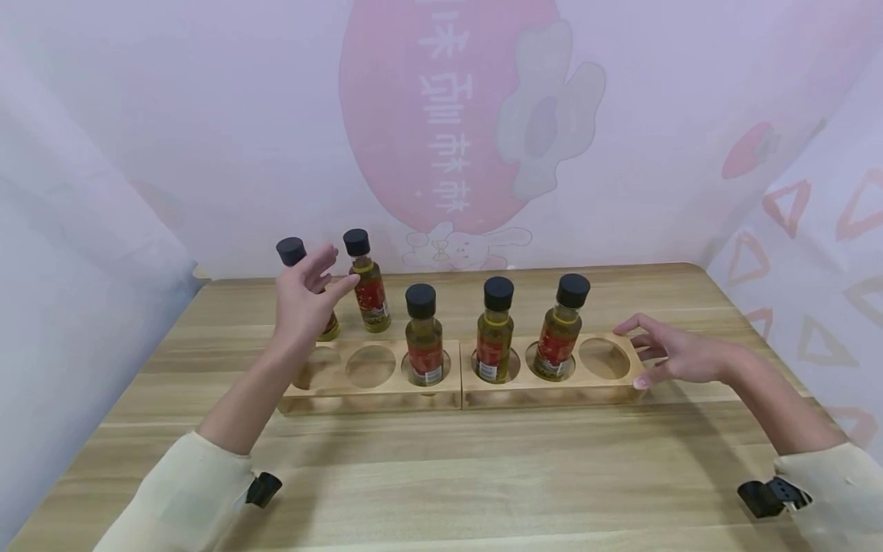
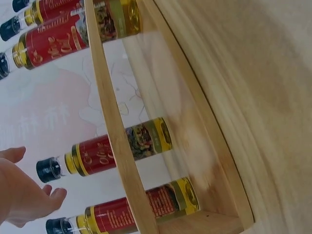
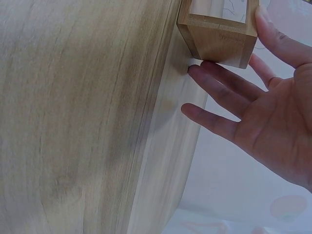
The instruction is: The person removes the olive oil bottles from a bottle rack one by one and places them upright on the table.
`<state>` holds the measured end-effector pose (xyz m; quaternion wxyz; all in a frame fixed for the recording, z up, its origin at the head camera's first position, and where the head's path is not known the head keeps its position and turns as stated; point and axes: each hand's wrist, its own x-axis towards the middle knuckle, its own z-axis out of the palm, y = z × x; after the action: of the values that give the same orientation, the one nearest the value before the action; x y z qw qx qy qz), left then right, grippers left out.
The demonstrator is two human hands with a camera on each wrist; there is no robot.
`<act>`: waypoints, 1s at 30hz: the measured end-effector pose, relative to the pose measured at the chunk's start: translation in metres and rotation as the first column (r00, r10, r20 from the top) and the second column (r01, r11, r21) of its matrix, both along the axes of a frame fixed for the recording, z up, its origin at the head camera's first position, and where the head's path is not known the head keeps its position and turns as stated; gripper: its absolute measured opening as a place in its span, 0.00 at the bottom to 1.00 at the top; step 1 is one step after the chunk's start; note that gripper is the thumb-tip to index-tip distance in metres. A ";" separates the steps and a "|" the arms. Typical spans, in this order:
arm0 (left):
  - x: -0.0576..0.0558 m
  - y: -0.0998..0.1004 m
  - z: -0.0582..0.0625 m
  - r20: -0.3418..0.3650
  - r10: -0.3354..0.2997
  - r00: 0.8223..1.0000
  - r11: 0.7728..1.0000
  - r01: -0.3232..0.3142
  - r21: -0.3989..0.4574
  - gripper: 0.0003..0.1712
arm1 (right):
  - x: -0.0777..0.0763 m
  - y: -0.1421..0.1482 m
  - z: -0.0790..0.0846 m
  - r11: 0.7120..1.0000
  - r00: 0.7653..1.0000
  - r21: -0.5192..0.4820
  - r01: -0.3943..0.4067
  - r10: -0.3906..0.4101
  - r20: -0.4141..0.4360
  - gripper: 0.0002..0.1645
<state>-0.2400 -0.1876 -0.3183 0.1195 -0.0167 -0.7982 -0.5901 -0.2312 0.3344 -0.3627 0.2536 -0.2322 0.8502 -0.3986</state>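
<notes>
Three olive-oil bottles [image 1: 494, 337] racked, two unracked bottles [image 1: 372, 297] at eleven o'clock! Left hand [image 1: 303, 297] hovers (empty); right hand [image 1: 679, 356] pinches wooden rack [image 1: 524, 386].

Diffuse light, soft shadows across tabletop [image 1: 538, 475]

From the head, looks forward and down, far enough back to fit the left hand [image 1: 306, 299], right hand [image 1: 679, 357], bottles [image 1: 371, 297] and back cloth [image 1: 241, 115]. From the left wrist, looks close up, tipped sideways, through the left rack [image 1: 372, 390]; shares bottles and left hand with the head. From the right wrist, also looks close and tipped, toward the right rack [image 3: 219, 44]; shares its end and the right hand.
</notes>
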 end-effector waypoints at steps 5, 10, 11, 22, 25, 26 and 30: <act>0.010 0.007 -0.001 -0.030 0.061 0.998 0.998 -0.061 0.013 0.34 | 0.000 0.000 -0.001 1.000 1.000 0.001 0.001 -0.001 -0.002 0.46; 0.018 0.016 0.001 -0.038 0.060 0.998 0.997 -0.057 0.058 0.29 | 0.001 0.001 -0.001 1.000 1.000 0.005 0.003 -0.003 0.000 0.46; 0.019 0.019 0.001 -0.034 0.049 0.998 0.996 -0.046 0.078 0.28 | 0.001 0.001 -0.001 1.000 1.000 0.006 0.003 -0.003 -0.001 0.46; 0.027 0.042 -0.006 -0.049 -0.141 0.989 0.961 0.148 0.234 0.26 | 0.001 0.000 -0.001 1.000 1.000 0.000 0.002 -0.002 -0.005 0.46; 0.028 0.045 -0.007 -0.054 -0.168 0.984 0.957 0.176 0.229 0.26 | 0.001 0.000 -0.001 1.000 1.000 -0.001 0.000 0.000 -0.007 0.46; 0.028 0.046 -0.008 -0.052 -0.175 0.983 0.956 0.183 0.228 0.26 | 0.001 0.000 0.000 1.000 1.000 -0.001 -0.001 0.001 -0.008 0.46; 0.031 0.050 -0.010 -0.045 -0.216 0.975 0.949 0.221 0.225 0.25 | 0.001 -0.001 0.000 1.000 1.000 -0.002 -0.003 0.003 -0.009 0.46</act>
<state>-0.2093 -0.1374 -0.3282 0.0624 -0.0969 -0.7170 -0.6875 -0.2302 0.3336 -0.3627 0.2500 -0.2356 0.8506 -0.3981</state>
